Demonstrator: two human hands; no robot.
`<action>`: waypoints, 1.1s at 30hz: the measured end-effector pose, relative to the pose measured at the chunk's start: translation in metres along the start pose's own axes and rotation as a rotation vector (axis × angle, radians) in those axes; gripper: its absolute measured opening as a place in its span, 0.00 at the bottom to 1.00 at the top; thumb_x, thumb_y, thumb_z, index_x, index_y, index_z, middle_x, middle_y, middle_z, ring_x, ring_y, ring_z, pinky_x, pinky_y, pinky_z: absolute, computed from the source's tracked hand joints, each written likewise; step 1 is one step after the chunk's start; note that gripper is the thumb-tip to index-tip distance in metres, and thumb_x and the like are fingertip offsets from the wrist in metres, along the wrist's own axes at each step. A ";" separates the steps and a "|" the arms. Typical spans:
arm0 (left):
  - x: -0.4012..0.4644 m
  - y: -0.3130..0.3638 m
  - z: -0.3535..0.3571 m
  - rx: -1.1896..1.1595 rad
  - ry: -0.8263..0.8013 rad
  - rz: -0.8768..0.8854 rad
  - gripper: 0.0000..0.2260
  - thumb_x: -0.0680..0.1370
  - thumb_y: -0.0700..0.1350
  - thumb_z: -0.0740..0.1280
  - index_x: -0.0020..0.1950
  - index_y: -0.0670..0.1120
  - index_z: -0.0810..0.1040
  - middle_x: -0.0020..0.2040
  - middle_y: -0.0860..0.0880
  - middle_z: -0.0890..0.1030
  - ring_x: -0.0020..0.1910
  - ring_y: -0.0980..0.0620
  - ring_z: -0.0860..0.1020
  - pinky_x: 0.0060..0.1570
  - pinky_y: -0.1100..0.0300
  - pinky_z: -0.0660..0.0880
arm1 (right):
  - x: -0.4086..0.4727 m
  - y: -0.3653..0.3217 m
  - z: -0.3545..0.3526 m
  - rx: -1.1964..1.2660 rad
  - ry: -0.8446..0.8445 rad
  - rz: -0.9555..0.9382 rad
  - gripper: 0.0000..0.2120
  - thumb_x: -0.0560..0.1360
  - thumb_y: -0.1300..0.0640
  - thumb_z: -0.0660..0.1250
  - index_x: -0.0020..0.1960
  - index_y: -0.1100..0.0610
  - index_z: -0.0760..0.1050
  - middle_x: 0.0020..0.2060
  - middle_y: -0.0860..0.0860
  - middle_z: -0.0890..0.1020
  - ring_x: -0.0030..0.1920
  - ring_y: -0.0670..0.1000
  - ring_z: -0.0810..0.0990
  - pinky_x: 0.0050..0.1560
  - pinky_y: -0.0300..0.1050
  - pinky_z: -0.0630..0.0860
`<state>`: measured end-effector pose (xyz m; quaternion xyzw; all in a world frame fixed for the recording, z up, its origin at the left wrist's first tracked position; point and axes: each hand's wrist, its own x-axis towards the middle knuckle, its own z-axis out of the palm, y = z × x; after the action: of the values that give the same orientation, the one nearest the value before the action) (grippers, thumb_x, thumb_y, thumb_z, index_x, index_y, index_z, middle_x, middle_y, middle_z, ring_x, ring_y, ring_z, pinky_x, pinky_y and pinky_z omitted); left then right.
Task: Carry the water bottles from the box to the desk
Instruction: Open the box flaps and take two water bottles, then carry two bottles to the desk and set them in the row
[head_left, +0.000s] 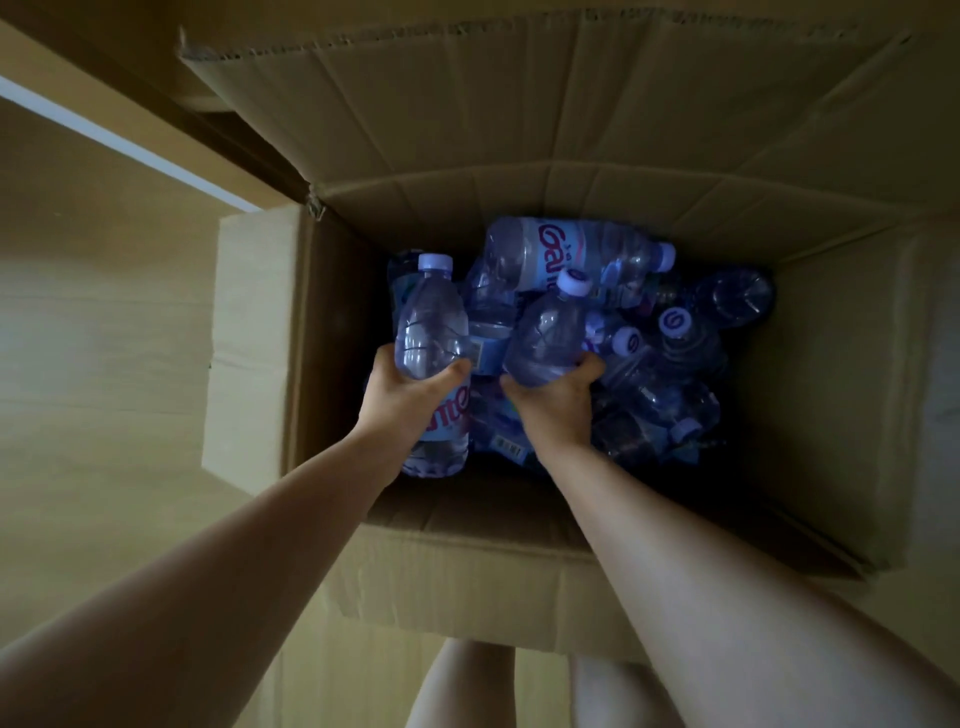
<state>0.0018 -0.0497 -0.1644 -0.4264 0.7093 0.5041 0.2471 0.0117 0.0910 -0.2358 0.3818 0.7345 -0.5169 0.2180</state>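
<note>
The left hand (402, 400) grips one clear water bottle (431, 332) round its middle, and the right hand (558, 402) clutches a second bottle (545, 338), both inside the open cardboard box (467, 561) on the wooden floor (104, 364). Beyond them more capped bottles (670, 358) lie heaped, the largest bottle (566, 254) lying flat against the far side.

Pale wood-grain floor (104, 338), with a white strip (119, 140) along dim brown furniture (78, 47).
</note>
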 end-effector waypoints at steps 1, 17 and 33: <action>-0.003 0.002 -0.002 -0.002 -0.009 -0.004 0.26 0.69 0.52 0.76 0.62 0.50 0.69 0.51 0.49 0.80 0.47 0.50 0.81 0.44 0.56 0.79 | -0.003 -0.003 -0.007 0.013 -0.047 0.019 0.32 0.68 0.55 0.76 0.59 0.49 0.56 0.43 0.39 0.72 0.35 0.35 0.75 0.31 0.25 0.69; -0.165 0.046 -0.062 -0.296 -0.193 0.014 0.15 0.72 0.48 0.74 0.56 0.47 0.76 0.44 0.44 0.85 0.41 0.46 0.84 0.41 0.53 0.81 | -0.141 -0.120 -0.123 0.214 -0.869 0.224 0.12 0.76 0.55 0.69 0.58 0.54 0.74 0.51 0.56 0.83 0.50 0.56 0.82 0.54 0.58 0.78; -0.365 0.066 -0.220 -0.470 0.294 0.274 0.25 0.68 0.41 0.77 0.60 0.47 0.69 0.52 0.48 0.80 0.45 0.57 0.80 0.39 0.65 0.76 | -0.365 -0.243 -0.091 -0.360 -0.632 -0.566 0.25 0.66 0.47 0.78 0.54 0.56 0.69 0.47 0.48 0.80 0.46 0.46 0.80 0.41 0.36 0.74</action>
<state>0.1504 -0.1150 0.2353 -0.4405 0.6524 0.6158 -0.0336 0.0508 0.0109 0.2031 -0.0541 0.7854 -0.5115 0.3444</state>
